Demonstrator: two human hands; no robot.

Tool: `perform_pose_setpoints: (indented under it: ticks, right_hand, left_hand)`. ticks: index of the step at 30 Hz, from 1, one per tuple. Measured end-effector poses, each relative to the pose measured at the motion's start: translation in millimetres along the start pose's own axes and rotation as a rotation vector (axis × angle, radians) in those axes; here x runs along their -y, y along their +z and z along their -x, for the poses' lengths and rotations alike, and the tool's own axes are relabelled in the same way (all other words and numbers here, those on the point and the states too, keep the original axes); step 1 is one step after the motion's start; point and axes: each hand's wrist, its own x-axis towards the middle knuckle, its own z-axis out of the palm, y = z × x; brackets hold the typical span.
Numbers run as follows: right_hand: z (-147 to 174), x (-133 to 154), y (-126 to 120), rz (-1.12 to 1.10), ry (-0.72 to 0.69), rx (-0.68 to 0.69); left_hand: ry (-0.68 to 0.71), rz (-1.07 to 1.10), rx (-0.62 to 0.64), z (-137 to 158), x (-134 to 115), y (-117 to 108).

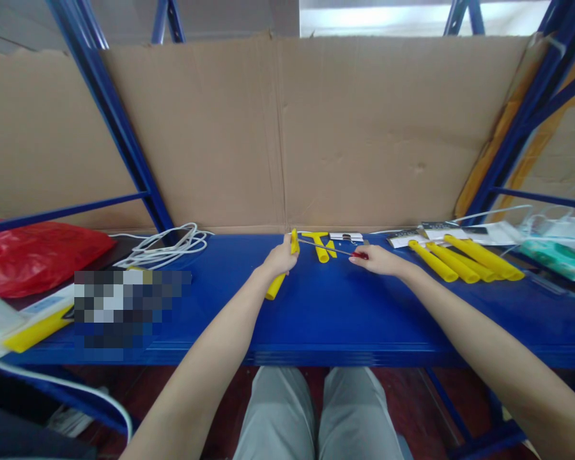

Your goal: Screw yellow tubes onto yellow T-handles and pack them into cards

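Observation:
My left hand [282, 257] is closed around a yellow T-shaped plastic handle [276, 286], its round tube sticking out below the fist and its head above. In my right hand [376, 260] is a screwdriver [333, 247] with a red grip and a long thin metal shaft. The shaft runs left to the head of the held handle; whether its tip touches a screw is too small to tell. Between the hands, farther back, lie another yellow T-shaped handle [321, 248] and a small yellow piece [332, 249].
Several yellow tube handles [464, 260] lie on cards at the right, near a green-and-white packet [558, 259]. A black clip on white paper [346, 237] sits at the back. Coiled white cable [172, 247], a red plastic bag [43, 255] and a yellow handle [41, 329] occupy the left.

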Motion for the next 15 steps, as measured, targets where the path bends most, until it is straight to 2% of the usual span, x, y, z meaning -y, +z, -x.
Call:
perform_pose_setpoints:
  ticks: [3,5,8,12,15]
  right_hand:
    - [-1,-5,3,-0.023,0.014,-0.08]
    - [-2,-8,6,-0.065,0.048,-0.085]
    - [0,-8,6,-0.141,0.084,-0.029]
    - [4,-4,-1,-0.275,0.131,0.118]
    - [5,-2,-5,-0.295,0.137,0.105]
  left_hand:
    - [-0.001,0.021,0.017,-1,0,0]
    - [-0.011,0.05,0.03,-2,1,1]
    - [-0.034,0.103,0.055,-3,1,3]
    - [-0.038,0.144,0.041,-4,1,4]
    - [-0.026,0.158,0.023,-3,0,4]
